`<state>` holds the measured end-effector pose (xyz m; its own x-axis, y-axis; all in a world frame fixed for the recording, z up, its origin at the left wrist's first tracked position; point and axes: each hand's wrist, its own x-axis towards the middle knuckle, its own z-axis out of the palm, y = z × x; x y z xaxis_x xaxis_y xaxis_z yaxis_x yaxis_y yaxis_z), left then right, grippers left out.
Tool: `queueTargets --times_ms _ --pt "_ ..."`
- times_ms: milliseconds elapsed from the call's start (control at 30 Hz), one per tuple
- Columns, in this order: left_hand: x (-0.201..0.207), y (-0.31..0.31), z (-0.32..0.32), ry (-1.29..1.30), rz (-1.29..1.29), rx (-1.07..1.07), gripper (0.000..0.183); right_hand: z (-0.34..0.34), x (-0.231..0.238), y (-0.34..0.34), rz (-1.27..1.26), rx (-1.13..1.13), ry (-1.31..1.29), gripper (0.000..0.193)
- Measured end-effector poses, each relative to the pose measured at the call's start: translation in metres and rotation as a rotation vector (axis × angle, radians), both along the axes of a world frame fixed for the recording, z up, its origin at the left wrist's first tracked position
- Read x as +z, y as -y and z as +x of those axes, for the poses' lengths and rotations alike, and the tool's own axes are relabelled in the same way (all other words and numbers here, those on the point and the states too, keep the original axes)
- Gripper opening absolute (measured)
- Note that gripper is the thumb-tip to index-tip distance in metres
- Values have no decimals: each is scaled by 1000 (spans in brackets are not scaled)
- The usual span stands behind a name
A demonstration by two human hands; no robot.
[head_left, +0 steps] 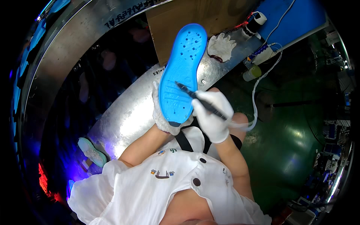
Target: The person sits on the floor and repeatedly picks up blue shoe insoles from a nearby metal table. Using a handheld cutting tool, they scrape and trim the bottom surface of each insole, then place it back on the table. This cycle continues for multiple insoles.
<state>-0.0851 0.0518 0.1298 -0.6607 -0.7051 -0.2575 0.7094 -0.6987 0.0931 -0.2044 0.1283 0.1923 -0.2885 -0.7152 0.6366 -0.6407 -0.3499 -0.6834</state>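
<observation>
1. Two gloved hands work close together near the middle of the head view, above a curved sheet-metal bench (123, 116) that sweeps from lower left to upper right
2. The left hand (162, 112), in a white knit glove, is wrapped around the heel end of a bright blue shoe sole (182, 71); its fingers are closed on the sole from behind and below, so only the glove's edge shows beside the blue
3. The blue shoe sole stands nearly upright, toe pointing away and up, its flat face with small holes and ribbed lines turned toward the camera
4. The right hand (212, 112), also in a white glove, grips a thin dark brush-like tool (198, 100) with fingers curled tight around its shaft; the tool's tip touches the face of the sole near its middle, on the ribbed part
5. A white cord (255, 93) runs from near the right hand up toward the bench's far end
6. A spare white glove (221, 47) lies on the bench just beyond the sole's toe, beside a brown cardboard sheet (176, 22)
7. A pale green sole (92, 152) lies well apart at the lower left, in the dark area under bluish light
8. A small yellowish bottle (252, 72) lies near the bench edge at the right, above the green floor (292, 146)
</observation>
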Motion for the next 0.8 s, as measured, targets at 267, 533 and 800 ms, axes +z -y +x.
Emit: queueTargets --times_ms 267,533,800 --pt "-15 16 -6 499 -591 152 90 29 14 -13 258 92 487 19" --pt "16 29 9 -86 -290 -218 89 4 5 -16 135 118 97 20" --pt "-25 78 16 -74 131 -533 80 -7 32 -17 276 405 -130 20"
